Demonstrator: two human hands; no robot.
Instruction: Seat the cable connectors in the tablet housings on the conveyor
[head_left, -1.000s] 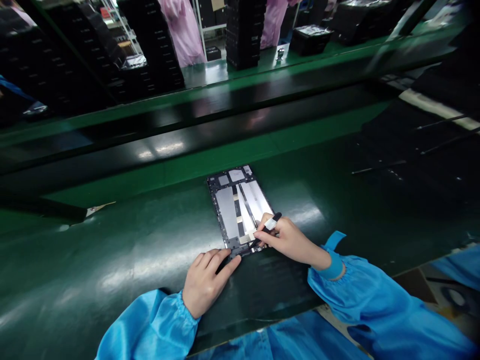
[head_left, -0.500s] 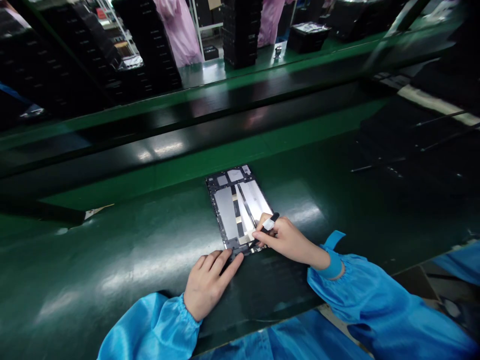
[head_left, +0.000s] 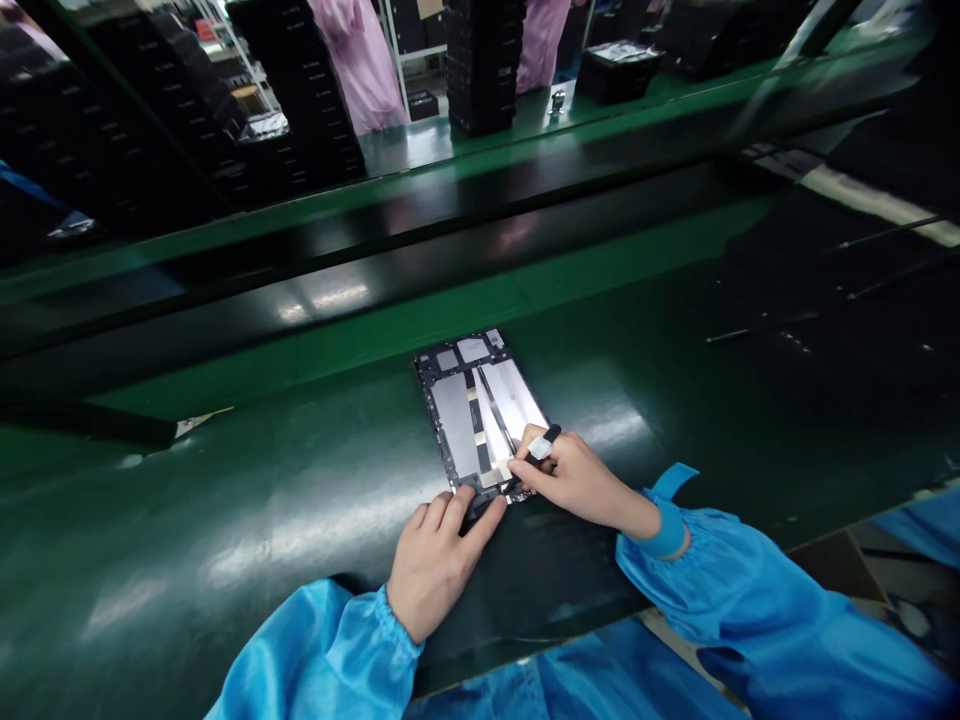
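An opened tablet body point(head_left: 480, 410) lies flat on the green bench, its grey inner plates and dark strips showing. My right hand point(head_left: 574, 478) is closed on a thin black tool point(head_left: 541, 446) with a white band, its tip pressed at the tablet's near right edge. My left hand point(head_left: 439, 560) rests on the bench with fingers stretched out, fingertips touching the tablet's near corner. Both arms wear blue sleeves, and a blue strap circles my right wrist.
A dark conveyor belt point(head_left: 390, 260) runs across behind the tablet. Stacks of black trays point(head_left: 484, 65) stand on the far bench, with people in pink coats point(head_left: 364, 60) behind them. Dark flat trays point(head_left: 847, 290) lie to the right.
My left hand has slid a little right and forward, closer to the tablet's near corner. The right hand with the tool has barely moved.
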